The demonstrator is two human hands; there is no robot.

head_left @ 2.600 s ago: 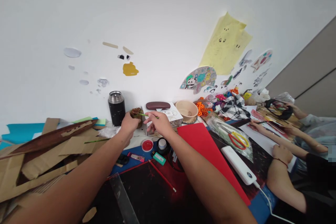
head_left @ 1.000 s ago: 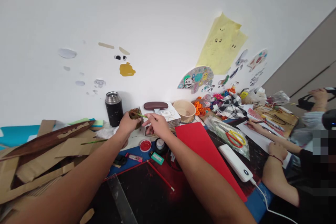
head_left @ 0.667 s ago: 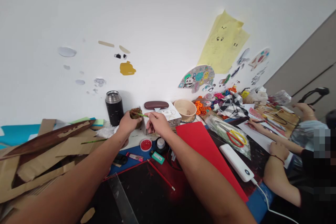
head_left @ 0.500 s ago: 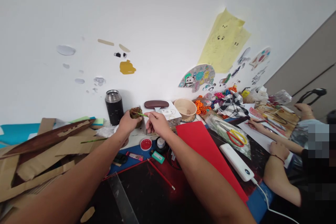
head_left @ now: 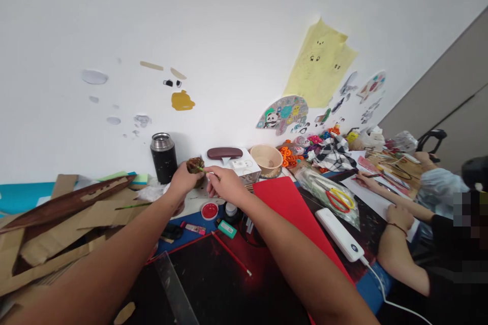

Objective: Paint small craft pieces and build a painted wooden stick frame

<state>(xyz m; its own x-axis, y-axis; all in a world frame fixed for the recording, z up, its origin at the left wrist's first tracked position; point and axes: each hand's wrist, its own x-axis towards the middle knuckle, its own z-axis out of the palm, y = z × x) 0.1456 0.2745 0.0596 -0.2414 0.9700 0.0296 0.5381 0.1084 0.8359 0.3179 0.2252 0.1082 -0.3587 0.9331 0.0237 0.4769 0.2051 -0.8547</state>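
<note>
My left hand [head_left: 185,179] is closed round a small brownish, stained cup [head_left: 195,164] near the wall, its opening tilted up. My right hand [head_left: 225,183] pinches a thin green paintbrush [head_left: 202,169], which reaches to the cup's mouth; the brush's tip is hard to make out there. Just left of the cup stands a black thermos [head_left: 163,157] with a silver rim. Behind my right hand is a white box [head_left: 247,168] with a dark red glasses case [head_left: 224,153] on top. A round red paint lid [head_left: 209,211] lies below my hands.
On the left, cardboard strips [head_left: 57,233] and a long brown boat-shaped piece [head_left: 68,200] are piled. A red pencil [head_left: 232,254], a clear ruler [head_left: 176,289], red paper [head_left: 284,208] and a white power bank [head_left: 339,233] lie about. At right, a person's hands [head_left: 400,217] rest over paper.
The view has shifted slightly. Both my hands stay by the cup, and the brush still reaches its mouth, held at a slightly different slant.
</note>
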